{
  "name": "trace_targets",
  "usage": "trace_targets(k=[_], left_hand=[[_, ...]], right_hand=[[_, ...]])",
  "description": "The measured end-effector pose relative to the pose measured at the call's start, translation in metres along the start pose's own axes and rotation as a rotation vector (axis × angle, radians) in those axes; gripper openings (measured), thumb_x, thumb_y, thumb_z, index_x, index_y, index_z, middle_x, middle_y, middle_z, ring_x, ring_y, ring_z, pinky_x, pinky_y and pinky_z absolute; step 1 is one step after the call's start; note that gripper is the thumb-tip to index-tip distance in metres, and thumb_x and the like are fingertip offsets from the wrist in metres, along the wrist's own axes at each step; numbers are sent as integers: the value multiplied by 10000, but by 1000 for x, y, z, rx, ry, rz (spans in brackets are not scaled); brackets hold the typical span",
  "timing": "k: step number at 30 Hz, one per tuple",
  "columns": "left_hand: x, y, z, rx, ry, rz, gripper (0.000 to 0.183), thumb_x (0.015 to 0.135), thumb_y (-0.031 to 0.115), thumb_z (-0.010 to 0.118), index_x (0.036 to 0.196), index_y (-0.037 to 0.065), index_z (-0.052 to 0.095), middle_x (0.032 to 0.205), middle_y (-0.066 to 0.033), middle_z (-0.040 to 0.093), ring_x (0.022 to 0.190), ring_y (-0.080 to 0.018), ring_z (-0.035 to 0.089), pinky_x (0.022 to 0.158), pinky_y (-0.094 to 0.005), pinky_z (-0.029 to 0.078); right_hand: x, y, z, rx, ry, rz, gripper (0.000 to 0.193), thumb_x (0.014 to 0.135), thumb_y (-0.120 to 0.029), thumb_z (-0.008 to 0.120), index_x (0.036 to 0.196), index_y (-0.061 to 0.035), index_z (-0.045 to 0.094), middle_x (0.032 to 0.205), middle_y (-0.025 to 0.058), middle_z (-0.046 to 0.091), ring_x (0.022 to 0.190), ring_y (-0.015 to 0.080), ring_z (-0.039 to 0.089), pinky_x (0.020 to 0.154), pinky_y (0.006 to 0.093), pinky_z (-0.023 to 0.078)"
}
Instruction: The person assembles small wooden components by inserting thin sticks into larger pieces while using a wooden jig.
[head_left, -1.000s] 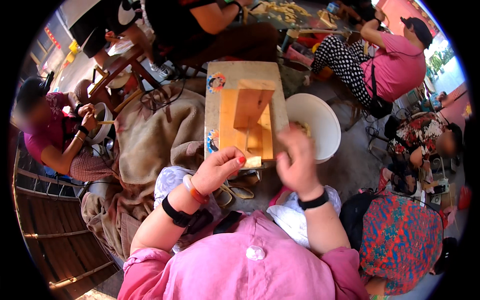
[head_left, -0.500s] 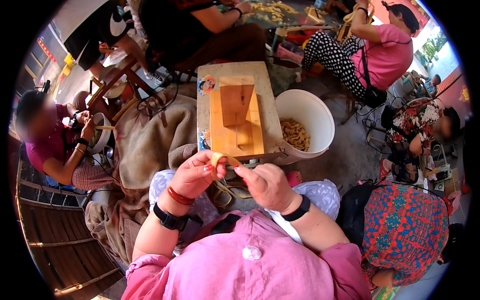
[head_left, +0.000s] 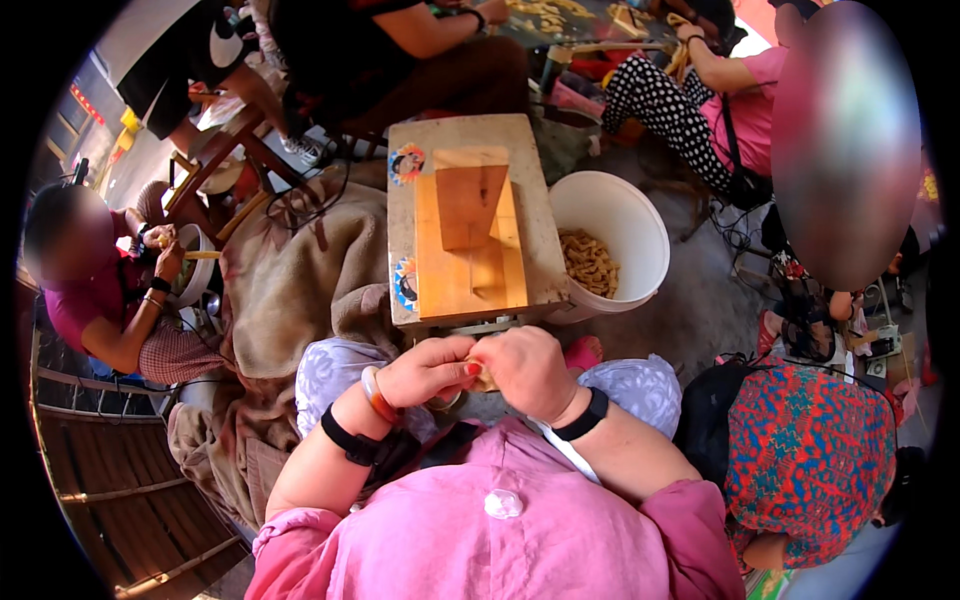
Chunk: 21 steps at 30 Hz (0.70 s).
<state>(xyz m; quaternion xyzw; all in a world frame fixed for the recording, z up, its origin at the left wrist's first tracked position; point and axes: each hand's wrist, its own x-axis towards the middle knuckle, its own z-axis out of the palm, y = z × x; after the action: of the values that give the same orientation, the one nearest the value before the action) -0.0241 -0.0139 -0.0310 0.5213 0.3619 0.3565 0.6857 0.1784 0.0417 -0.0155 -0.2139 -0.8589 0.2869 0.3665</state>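
My left hand (head_left: 428, 372) and my right hand (head_left: 530, 372) are closed together in front of my chest. Between their fingers a small part of a flat tan strip (head_left: 485, 381) shows; the rest of it is mostly hidden by my fingers. Just beyond my hands stands a worn wooden box or small table (head_left: 405, 220). On its top sits a wooden stand (head_left: 435, 280) with an upright board (head_left: 470, 205) and a thin pin. To its right, a white bucket (head_left: 640, 235) holds many short tan folded pieces (head_left: 588, 262).
A brown blanket (head_left: 290, 265) lies spread on my left. Several people sit close around, one at the left handling a tan strip (head_left: 205, 255). Tan strips (head_left: 550, 14) lie on a far table. A person in patterned clothes (head_left: 810, 460) is close on my right.
My hands have come together and nearer to my body. The strip, looped around my left fingers before, is now bunched and largely covered by my right hand.
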Motion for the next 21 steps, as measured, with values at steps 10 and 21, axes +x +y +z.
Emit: trace_targets(k=[10, 21], left_hand=[[12, 12, 18, 971, 456, 572, 274, 764, -6, 679, 1016, 66, 598, 846, -95, 653, 783, -314, 654, 657, -374, 525], [12, -2, 15, -40, 422, 308, 155, 947, 52, 594, 1090, 1, 631, 1043, -21, 562, 912, -105, 555, 803, -231, 463]], right_hand=[[5, 7, -12, 704, -178, 583, 233, 868, -20, 613, 1091, -32, 546, 875, 40, 624, 724, 125, 593, 634, 261, 482], [10, -5, -7, 284, 44, 254, 127, 849, -73, 628, 936, -5, 564, 856, 164, 583, 789, 372, 567, 697, 417, 467]])
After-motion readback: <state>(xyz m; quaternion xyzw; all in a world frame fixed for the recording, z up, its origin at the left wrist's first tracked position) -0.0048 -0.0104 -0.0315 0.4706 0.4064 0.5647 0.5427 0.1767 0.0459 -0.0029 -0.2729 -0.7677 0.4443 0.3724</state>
